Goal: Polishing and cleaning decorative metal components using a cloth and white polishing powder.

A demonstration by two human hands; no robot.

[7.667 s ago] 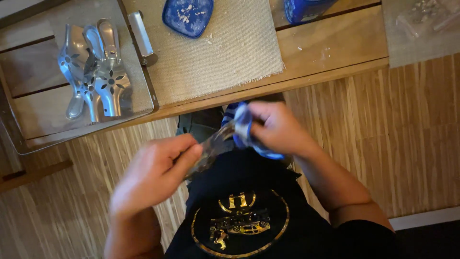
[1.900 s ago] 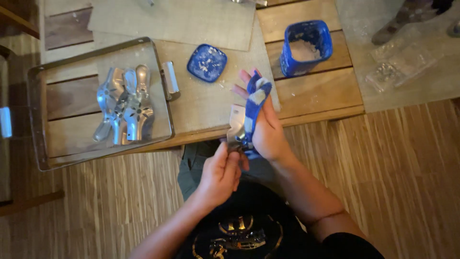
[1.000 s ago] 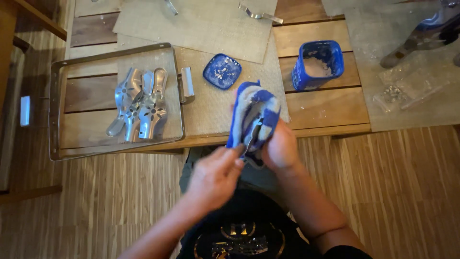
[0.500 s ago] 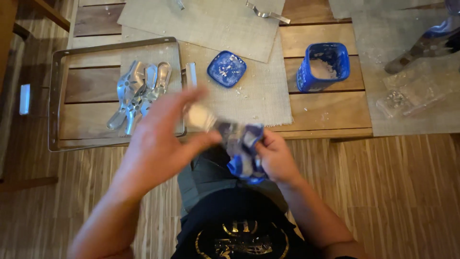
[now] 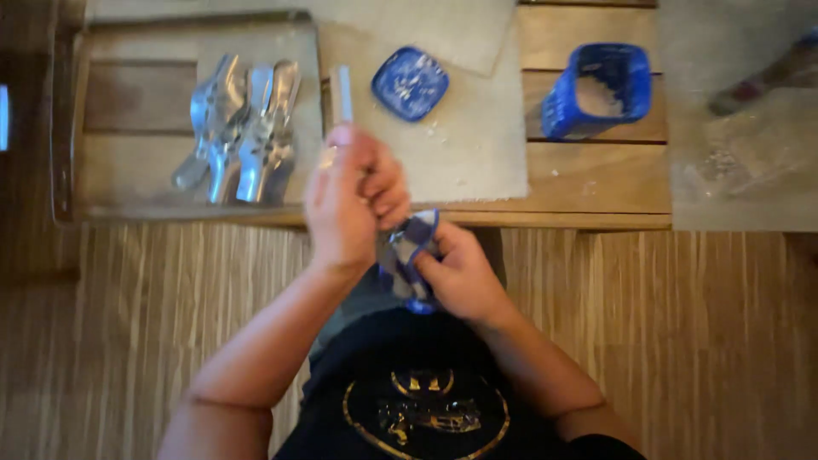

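Blue cloth point(image 5: 407, 255), one, in right hand point(image 5: 460, 277)

There is a single view, from a camera worn on the person's head. It looks almost straight down over the person's dark shirt front point(image 5: 417, 400) and both forearms. The near edge of the wooden slatted tabletop point(image 5: 588, 183) runs across the upper third of the picture, and striped bamboo-like flooring point(image 5: 699, 341) fills the lower part. The left hand point(image 5: 345, 200) and right hand point(image 5: 456, 273) sit close to the lens, near the middle. Farther off, along the top, lie a shallow metal tray point(image 5: 77, 111) at the left and a blue square plastic container point(image 5: 596, 89) at the right. The picture is somewhat blurred. No second view shares the scene.
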